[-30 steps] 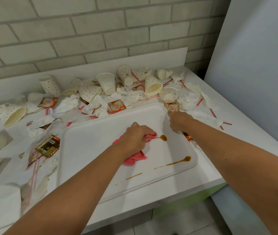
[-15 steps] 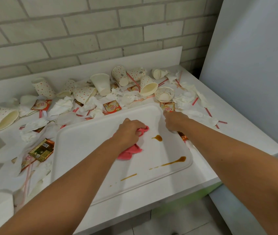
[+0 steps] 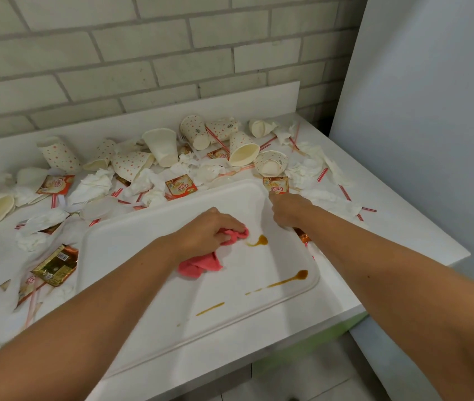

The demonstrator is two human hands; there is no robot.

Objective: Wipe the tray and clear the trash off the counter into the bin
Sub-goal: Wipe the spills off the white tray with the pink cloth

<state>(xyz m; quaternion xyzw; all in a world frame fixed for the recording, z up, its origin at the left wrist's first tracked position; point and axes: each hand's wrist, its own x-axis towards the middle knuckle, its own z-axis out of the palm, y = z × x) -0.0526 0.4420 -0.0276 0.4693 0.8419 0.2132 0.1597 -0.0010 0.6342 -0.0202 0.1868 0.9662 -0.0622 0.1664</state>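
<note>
A white tray lies on the white counter, streaked with brown sauce. My left hand presses a pink cloth onto the tray's middle, its edge touching a brown blob. At the tray's far right rim my right hand grips the edge, fingers curled. Trash covers the counter behind and left of the tray: dotted paper cups, crumpled napkins, sachets and red-striped straws. No bin is in view.
A brick wall with a white backsplash runs behind the counter. A pale grey panel stands at the right. The counter's front edge is close to me, with tiled floor below. A gold wrapper lies left of the tray.
My left hand slid the pink cloth back to the right, onto the brown blob, which is now smeared. My right hand stayed on the tray's rim.
</note>
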